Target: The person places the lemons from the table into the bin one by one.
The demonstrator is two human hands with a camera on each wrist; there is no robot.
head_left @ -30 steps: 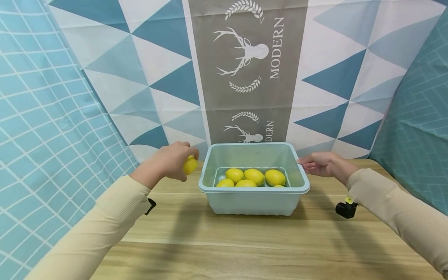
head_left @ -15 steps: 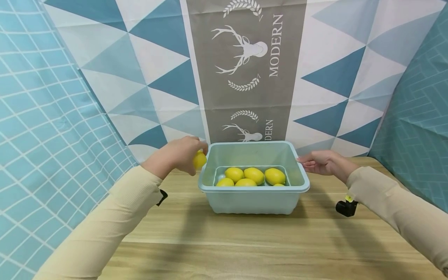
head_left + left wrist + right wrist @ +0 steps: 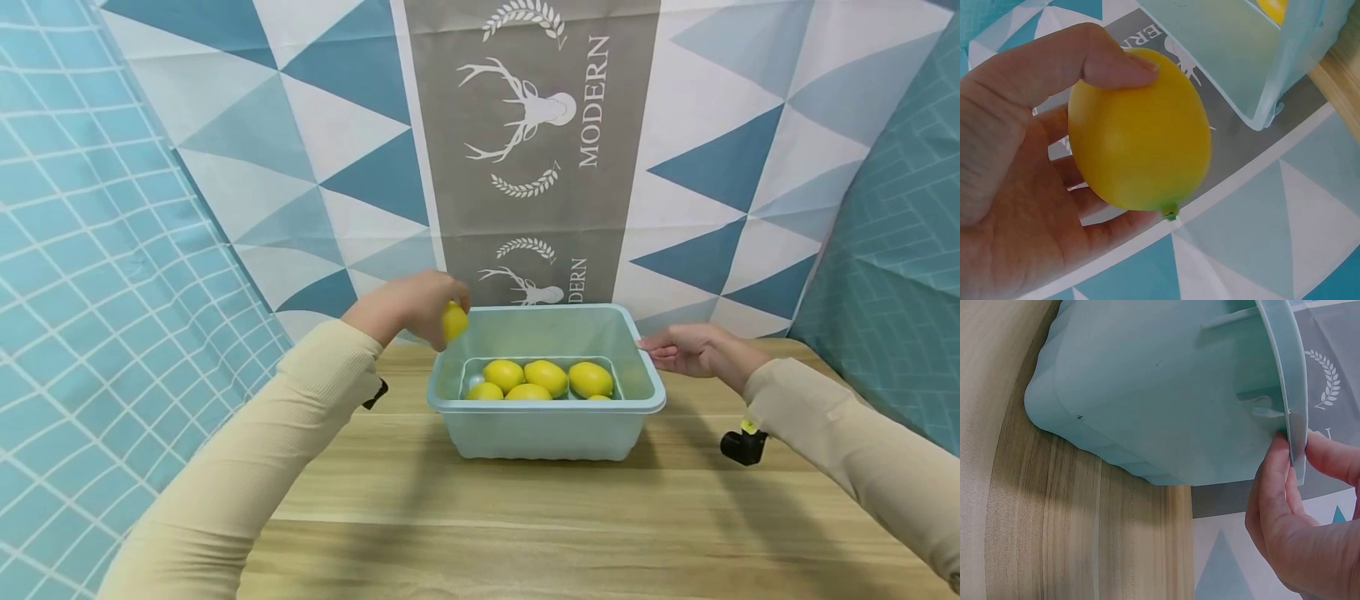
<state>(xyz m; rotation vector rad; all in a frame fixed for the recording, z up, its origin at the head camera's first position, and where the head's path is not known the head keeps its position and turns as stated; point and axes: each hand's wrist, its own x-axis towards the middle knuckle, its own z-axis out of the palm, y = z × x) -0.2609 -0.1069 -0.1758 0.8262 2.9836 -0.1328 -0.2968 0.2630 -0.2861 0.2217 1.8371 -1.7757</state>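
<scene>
My left hand point(image 3: 420, 304) holds a yellow lemon point(image 3: 1141, 134) with a green-tinged stem end, thumb on one side and fingers behind it. In the head view, hand and lemon are up over the left back corner of a pale blue-green plastic basin point(image 3: 540, 433). Several more lemons point(image 3: 590, 379) lie on the basin's floor, some partly hidden by its front wall. At the basin's right side, my right hand point(image 3: 686, 350) pinches the rim point(image 3: 1294, 394), with the thumb above and fingers under the lip.
The basin stands on a wooden table point(image 3: 525, 533) close to its back edge. Behind hangs a patterned cloth point(image 3: 540, 167) with triangles and a deer print. Blue tiled-pattern cloth point(image 3: 97, 250) walls the left side, and teal cloth point(image 3: 892, 250) the right.
My left hand has moved right and upward with the lemon, from beside the basin to over its left back corner. The right hand stays at the rim and the basin has not moved.
</scene>
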